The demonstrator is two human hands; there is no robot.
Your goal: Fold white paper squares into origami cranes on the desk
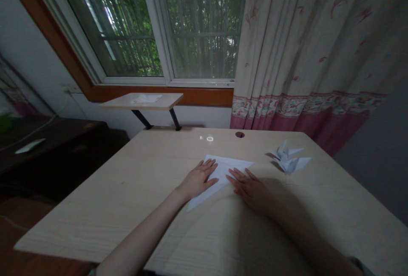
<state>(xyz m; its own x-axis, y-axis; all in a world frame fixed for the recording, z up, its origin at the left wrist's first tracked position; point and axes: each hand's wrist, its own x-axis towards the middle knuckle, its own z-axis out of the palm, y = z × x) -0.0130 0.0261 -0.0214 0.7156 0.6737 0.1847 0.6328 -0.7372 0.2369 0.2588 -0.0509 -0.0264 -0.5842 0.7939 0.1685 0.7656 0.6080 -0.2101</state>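
A white sheet of paper (219, 172), folded into a triangle, lies flat on the wooden desk (134, 199). My left hand (198, 179) rests on its left part, fingers stretched out and thumb apart. On the right part lies my right hand (250, 187), fingers spread across the lower right edge. Neither hand grips the paper; both press or lie flat on it. Under the palms, parts of the sheet are hidden. To the right of my right hand stand two folded paper cranes (289, 163), close together.
A small raised shelf (117, 102) with white paper (146, 98) on it stands at the desk's back left. A round cable hole (240, 134) sits near the back edge. Behind are a window (200, 25) and a curtain (287, 55). A dark table (92, 129) is at left.
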